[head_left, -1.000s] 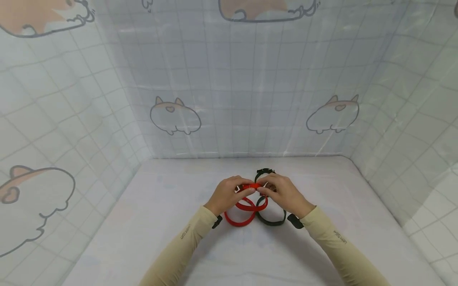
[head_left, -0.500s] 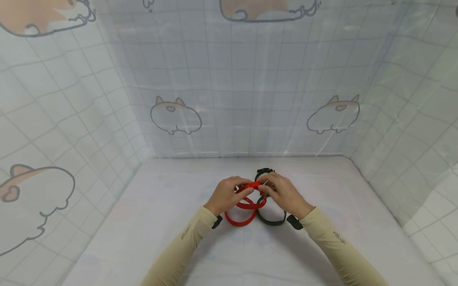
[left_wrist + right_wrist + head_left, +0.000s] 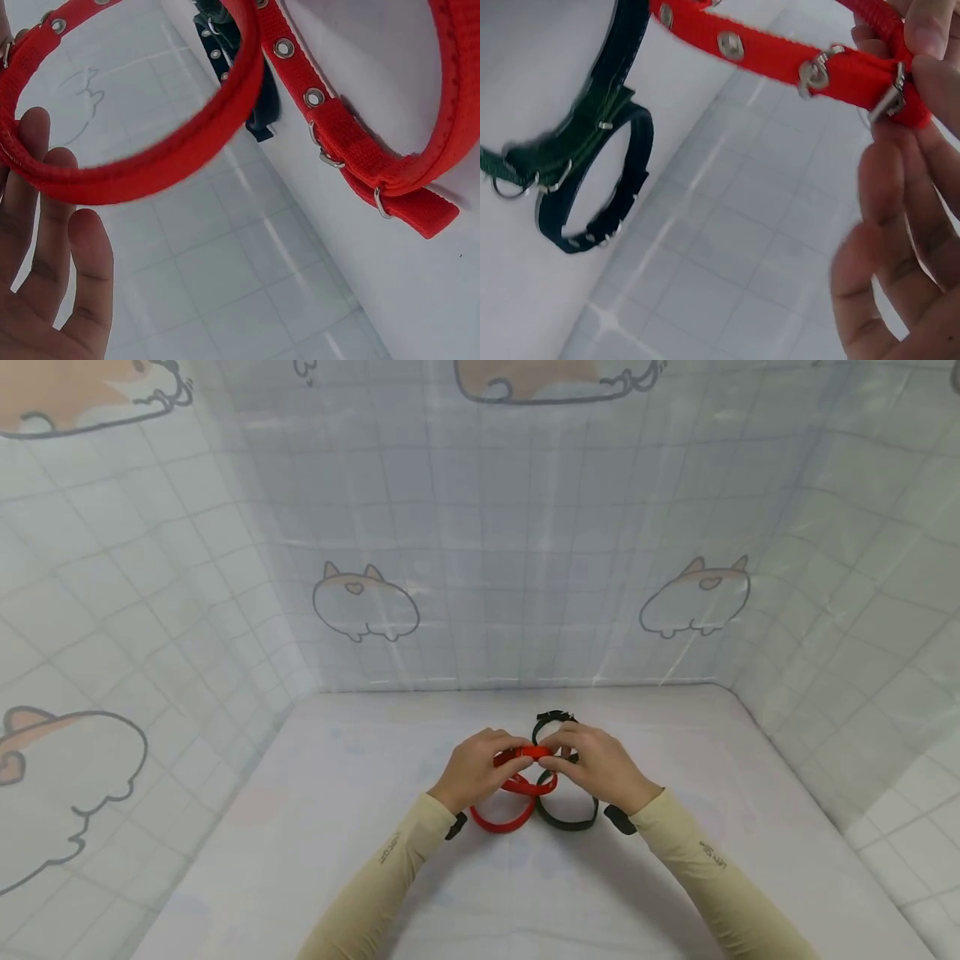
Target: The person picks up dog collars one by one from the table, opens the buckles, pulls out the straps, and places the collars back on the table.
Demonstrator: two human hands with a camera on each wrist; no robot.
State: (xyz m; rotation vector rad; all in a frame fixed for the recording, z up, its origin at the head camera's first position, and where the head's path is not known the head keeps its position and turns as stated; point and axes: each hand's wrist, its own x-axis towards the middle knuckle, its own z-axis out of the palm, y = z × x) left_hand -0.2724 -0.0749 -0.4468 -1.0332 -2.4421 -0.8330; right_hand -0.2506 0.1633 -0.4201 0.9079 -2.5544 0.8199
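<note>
A red buckle collar (image 3: pixel 536 790) with metal eyelets hangs in a loop above the table, held between both hands. My left hand (image 3: pixel 478 770) pinches its top strap from the left; the gripping fingertips lie mostly outside the left wrist view. With thumb and fingers, my right hand (image 3: pixel 600 767) grips the collar's buckle end, and the metal buckle (image 3: pixel 891 96) shows beside the fingertips in the right wrist view. Below lies a second red collar (image 3: pixel 330 120), buckled into a loop. Next to it is a dark green collar (image 3: pixel 567 824), partly behind the right hand.
A black collar (image 3: pixel 555 225) stands on edge farther back, near the rear wall. The white table (image 3: pixel 375 860) is enclosed by walls of gridded sheeting (image 3: pixel 495 610) with cartoon animals at the back and both sides.
Both hands stay nearly in place on the red collar. Its hanging loop has risen slightly, and the right fingers have shifted a little at the buckle end. The view has moved slightly.
</note>
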